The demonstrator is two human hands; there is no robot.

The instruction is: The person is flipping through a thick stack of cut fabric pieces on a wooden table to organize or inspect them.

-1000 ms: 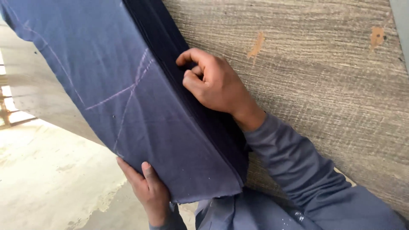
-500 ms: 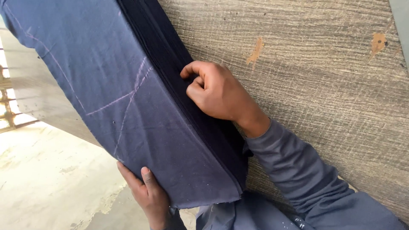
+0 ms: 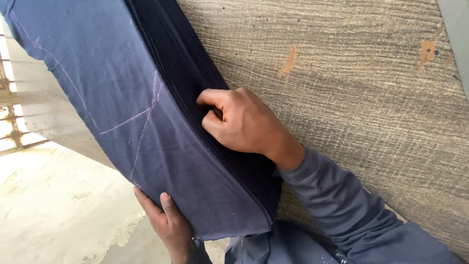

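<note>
Right hand (image 3: 242, 122) lower on navy fabric stack (image 3: 146, 112)

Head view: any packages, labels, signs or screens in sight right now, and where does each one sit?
None in view: no package, label, sign or screen.
Stack of dark blue fabric: tilted over the table edge, faint chalk lines on its top sheet.
Wooden table: grey-brown grain with orange patches, no sticker.
Right hand: fingers tucked into the stack's side.
Left hand: under the stack's lower edge.
</note>
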